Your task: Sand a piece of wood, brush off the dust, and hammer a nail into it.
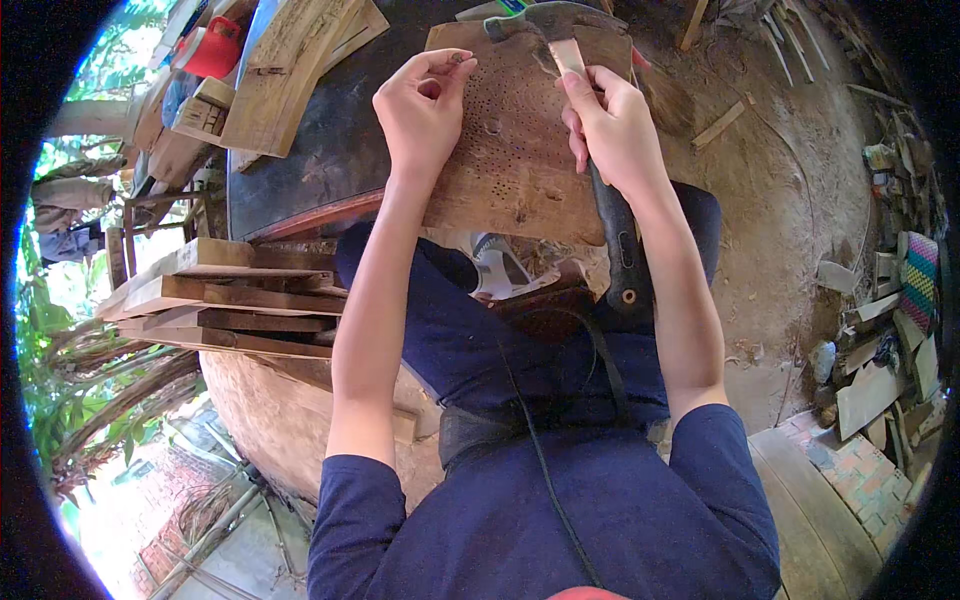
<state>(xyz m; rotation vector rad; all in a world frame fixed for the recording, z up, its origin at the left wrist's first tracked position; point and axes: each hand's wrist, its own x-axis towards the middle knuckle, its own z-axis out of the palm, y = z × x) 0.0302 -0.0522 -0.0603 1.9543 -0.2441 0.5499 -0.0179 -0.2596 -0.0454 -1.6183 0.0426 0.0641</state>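
Note:
My right hand (618, 125) is closed round the handle of a claw hammer (622, 245). Its dark metal head is at the far end, above the board, and the black grip hangs back toward my lap. The thumb lies along the pale part of the handle. My left hand (420, 110) is raised over the board's left edge, thumb and forefinger pinched together on something small and dark that I cannot make out. Below both hands lies a worn wooden board (520, 205), peppered with many small holes.
The board rests on a dark table (300, 190) with a curved reddish edge. Planks (285, 85) and a red container (208, 48) are at the far left. Stacked boards (230, 300) stand beside my left forearm. Wood scraps (870, 400) lie along the right side.

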